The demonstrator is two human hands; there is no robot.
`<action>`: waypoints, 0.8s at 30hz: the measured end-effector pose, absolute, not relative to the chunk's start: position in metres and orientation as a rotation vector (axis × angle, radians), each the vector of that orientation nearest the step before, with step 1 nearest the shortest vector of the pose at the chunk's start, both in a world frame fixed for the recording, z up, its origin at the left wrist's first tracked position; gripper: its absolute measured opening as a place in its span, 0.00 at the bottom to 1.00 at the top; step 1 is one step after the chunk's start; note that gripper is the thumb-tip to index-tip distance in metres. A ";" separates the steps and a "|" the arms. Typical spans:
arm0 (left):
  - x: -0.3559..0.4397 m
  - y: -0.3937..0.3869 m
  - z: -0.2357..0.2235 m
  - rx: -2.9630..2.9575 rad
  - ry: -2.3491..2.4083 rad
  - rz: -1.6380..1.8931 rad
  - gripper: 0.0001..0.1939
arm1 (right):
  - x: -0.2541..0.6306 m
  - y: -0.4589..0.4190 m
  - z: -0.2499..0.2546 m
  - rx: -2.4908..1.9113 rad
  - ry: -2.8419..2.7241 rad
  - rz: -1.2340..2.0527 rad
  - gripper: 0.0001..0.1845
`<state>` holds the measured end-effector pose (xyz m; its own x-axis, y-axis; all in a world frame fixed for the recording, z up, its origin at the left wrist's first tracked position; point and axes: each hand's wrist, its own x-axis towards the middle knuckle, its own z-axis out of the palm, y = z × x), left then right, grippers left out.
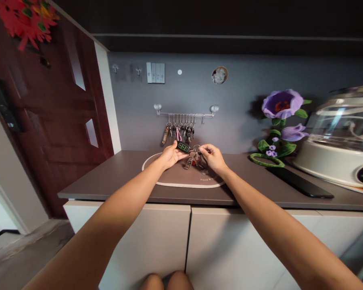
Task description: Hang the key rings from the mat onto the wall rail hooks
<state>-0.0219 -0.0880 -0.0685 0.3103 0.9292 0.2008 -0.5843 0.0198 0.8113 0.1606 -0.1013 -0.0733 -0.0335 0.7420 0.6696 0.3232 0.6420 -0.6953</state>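
Note:
My left hand (pixel 170 156) is closed on a black car key fob (pixel 183 146) with green-edged buttons, thumb on top and fingers beneath. A key ring (pixel 196 149) is pinched in my right hand (pixel 212 156), just right of the fob. Metal charms and keys (pixel 188 162) dangle between the two hands, above a brown mat (pixel 181 177) with a pale rim. Behind them, a clear hook rail (pixel 186 114) on the wall carries several bunches of keys (pixel 181 131). The fob partly covers the lowest of these.
On the right of the dark counter (pixel 109 177) stand a purple knitted flower (pixel 282 104), a black phone-like slab (pixel 299 182) and a cream appliance (pixel 335 157) with a clear lid. A dark red door (pixel 57 100) is at left. White cabinet doors (pixel 151 237) lie below.

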 end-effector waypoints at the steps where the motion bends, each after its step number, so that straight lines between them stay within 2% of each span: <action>1: -0.021 -0.089 -0.069 0.973 0.439 1.228 0.19 | 0.161 -0.101 -0.073 -0.879 -1.596 0.452 0.14; 13: -0.015 -0.091 -0.080 1.341 0.633 1.142 0.08 | 0.156 -0.105 -0.056 -0.767 -1.259 0.685 0.15; 19: -0.011 -0.085 -0.088 1.826 0.888 1.105 0.10 | 0.158 -0.093 -0.048 -0.806 -1.280 0.628 0.18; 24: -0.014 -0.084 -0.087 2.331 1.048 1.212 0.10 | 0.159 -0.078 -0.042 -0.804 -1.308 0.617 0.19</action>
